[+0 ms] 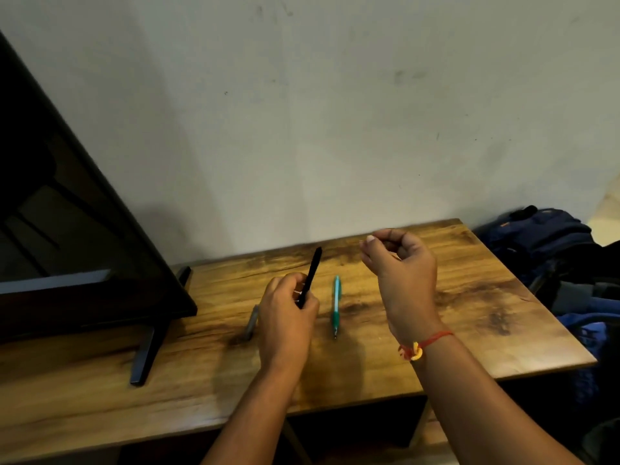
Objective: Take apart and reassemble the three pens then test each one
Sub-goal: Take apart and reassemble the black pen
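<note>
The left hand (288, 310) wraps its fingers round the black pen (310, 276), tilted up and away, likely to pull it apart; beside it the green pen (336, 305) and a grey pen (252, 322) lie flat on the table (486, 297), waiting their turn. Farther back the right hand (401, 263) is lifted, fingers curled, thumb pinched to fingertip; if it holds anything, that is too small to tell.

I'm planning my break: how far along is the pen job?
Early, it seems. Nothing looks finished. The green pen lies assembled on the table, and the grey pen beside it is partly hidden. In hand: the left hand grips the black pen, and the right hand is raised in a pinch, contents too small to tell. Left: the other two pens and all testing.
</note>
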